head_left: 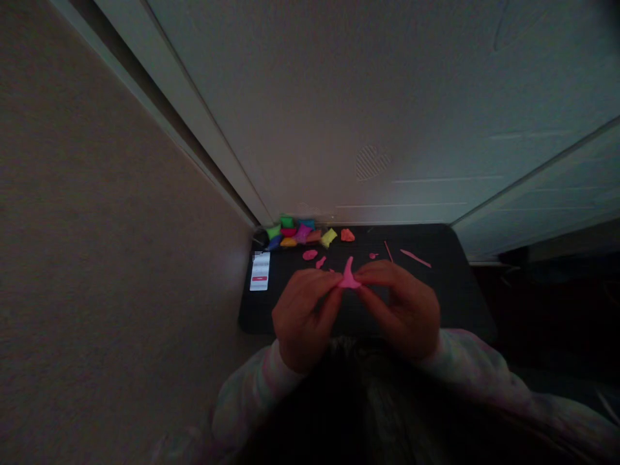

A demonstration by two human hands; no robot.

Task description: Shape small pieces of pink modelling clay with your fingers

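Between my two hands is a piece of pink modelling clay, wide at the bottom and drawn up to a narrow tip. My left hand pinches its left edge with thumb and forefinger. The right edge is pinched the same way by my right hand. Both hands hover over the near part of a dark table. Just beyond them lie a flat pink clay lump, a smaller pink clay piece and a tiny pink bit.
Several coloured clay packets are heaped at the table's back left, with an orange clay lump beside them. A lit phone lies at the left edge. A thin stick and a pink modelling tool lie at right. A white panel rises behind.
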